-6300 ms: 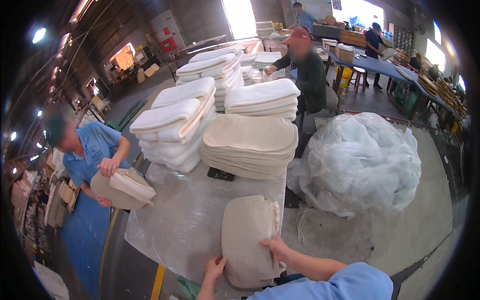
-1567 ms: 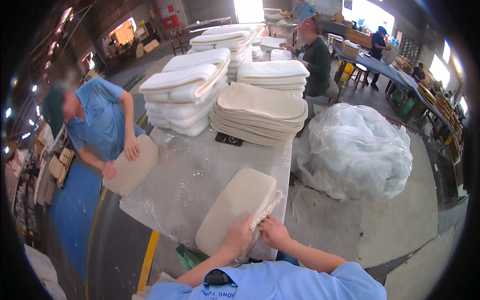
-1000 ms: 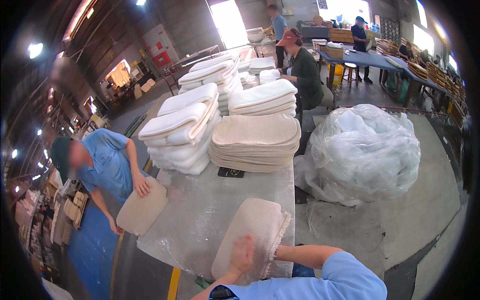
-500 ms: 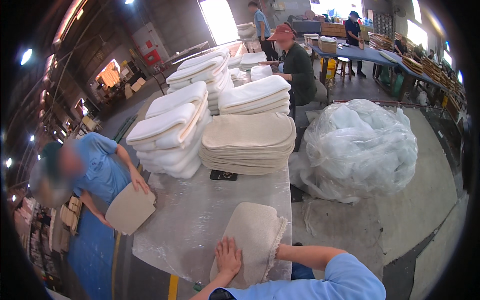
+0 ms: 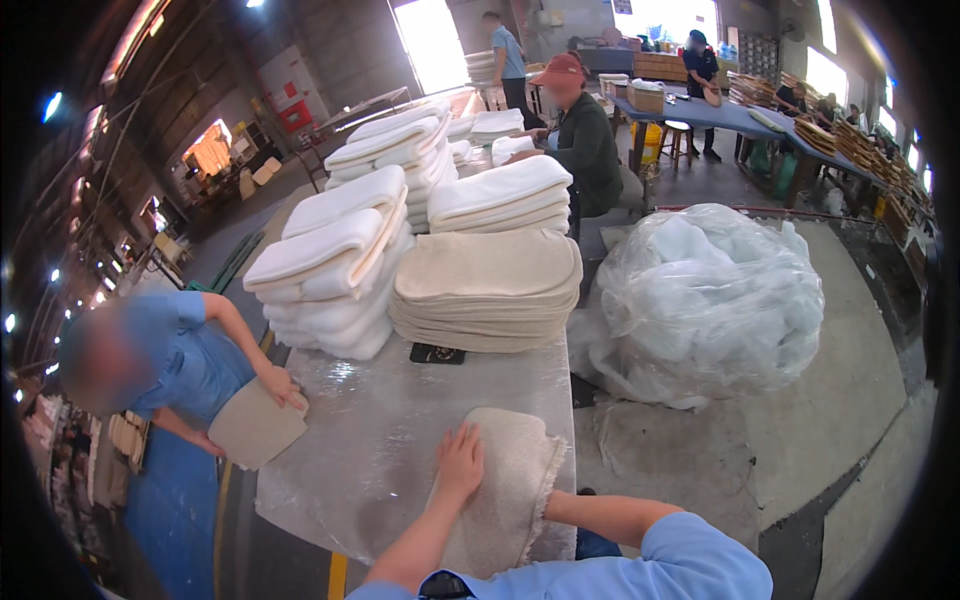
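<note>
A beige fabric piece [image 5: 512, 465] with a rounded far end and a frayed right edge lies on the plastic-covered table in front of me. My left hand [image 5: 461, 462] rests flat on its left side, fingers extended toward the far end. From the right, my right wrist [image 5: 556, 507] disappears at the frayed edge; the fabric hides the fingers, and I cannot tell whether they are inside or under it. Beyond my hands sits a neat stack of beige fabric pieces [image 5: 485, 295], with a small dark flat item [image 5: 437, 354] at its near edge.
Folded white padding [image 5: 335, 235] is piled behind and left of the beige stack. At the left, a co-worker [image 5: 185, 345] holds another beige piece [image 5: 258, 428] over the table edge. A large plastic-wrapped white bundle [image 5: 710, 300] stands right of the table [image 5: 350, 440]. Another person [image 5: 590, 140] is at the far end.
My left hand has slid up the fabric, toward its far end. My right hand stays hidden at the frayed edge. The co-worker at the left has leaned lower.
</note>
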### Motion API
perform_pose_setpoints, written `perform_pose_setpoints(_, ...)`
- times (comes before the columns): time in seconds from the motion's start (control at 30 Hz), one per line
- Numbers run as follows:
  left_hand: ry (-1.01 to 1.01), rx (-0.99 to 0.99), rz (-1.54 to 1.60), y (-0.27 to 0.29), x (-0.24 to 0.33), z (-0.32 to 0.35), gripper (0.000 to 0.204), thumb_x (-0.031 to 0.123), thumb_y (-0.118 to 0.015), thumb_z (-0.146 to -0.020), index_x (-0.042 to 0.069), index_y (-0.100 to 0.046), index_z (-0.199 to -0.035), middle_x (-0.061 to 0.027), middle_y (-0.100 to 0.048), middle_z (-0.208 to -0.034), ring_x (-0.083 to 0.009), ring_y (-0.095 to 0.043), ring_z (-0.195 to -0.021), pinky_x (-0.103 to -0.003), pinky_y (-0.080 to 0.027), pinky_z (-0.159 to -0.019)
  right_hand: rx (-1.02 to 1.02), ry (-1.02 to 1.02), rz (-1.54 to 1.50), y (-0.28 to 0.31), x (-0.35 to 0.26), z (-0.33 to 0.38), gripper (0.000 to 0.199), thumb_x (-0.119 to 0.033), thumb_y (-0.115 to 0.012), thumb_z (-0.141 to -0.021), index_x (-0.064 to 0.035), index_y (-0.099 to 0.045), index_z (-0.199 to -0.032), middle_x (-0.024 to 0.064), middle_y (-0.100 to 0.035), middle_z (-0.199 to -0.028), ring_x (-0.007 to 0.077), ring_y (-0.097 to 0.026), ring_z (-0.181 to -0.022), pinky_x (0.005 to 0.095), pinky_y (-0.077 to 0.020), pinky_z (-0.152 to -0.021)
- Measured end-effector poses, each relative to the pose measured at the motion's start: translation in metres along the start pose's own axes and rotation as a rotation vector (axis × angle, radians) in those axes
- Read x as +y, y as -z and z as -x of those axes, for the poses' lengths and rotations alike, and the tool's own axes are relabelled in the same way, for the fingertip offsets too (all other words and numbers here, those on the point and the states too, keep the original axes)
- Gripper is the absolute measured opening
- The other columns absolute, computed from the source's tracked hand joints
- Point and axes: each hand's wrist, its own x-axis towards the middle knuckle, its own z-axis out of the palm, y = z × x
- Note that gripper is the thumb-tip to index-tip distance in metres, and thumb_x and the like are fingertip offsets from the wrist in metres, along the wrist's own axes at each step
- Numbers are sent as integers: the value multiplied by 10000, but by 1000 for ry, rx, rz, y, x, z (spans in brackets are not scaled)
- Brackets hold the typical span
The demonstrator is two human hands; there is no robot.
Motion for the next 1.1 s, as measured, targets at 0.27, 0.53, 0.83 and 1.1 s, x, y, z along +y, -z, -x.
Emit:
perform_pose_setpoints(0.27,1,-78,-41,-15,13,-18,597,455,-384,-1101,208,-371,-1644,-87,-271,-1741,-468,-204,-1585,-615,-128,-1288,13,-38,-30,-7,10,4,585,-411,-551,-969,-172,-579,-1502,115,-462,-1639,319,-382,-1528,546,-247,-1271)
perform_pose_setpoints(0.53,17,-98,-61,-19,8,-17,597,440,-373,-1101,208,-361,-1651,-93,-269,-1742,-469,-208,-1584,-607,-127,-1291,7,-44,-45,-11,12,4,592,-418,-544,-972,-179,-570,-1513,108,-453,-1647,316,-368,-1539,545,-237,-1277)
perform_pose_setpoints(0.83,-9,-82,-71,-14,2,-2,605,437,-384,-1100,198,-354,-1656,-115,-244,-1748,-482,-189,-1586,-609,-118,-1290,8,-39,-36,-12,9,2,599,-425,-536,-977,-187,-559,-1526,101,-442,-1657,312,-352,-1551,543,-226,-1283)
perform_pose_setpoints(1.1,-6,-173,-170,6,-6,109,636,453,-422,-1085,202,-339,-1663,-138,-219,-1751,-486,-168,-1589,-650,-105,-1275,11,-56,-41,-9,9,7,605,-431,-530,-980,-194,-550,-1537,95,-433,-1666,308,-338,-1561,542,-216,-1289)
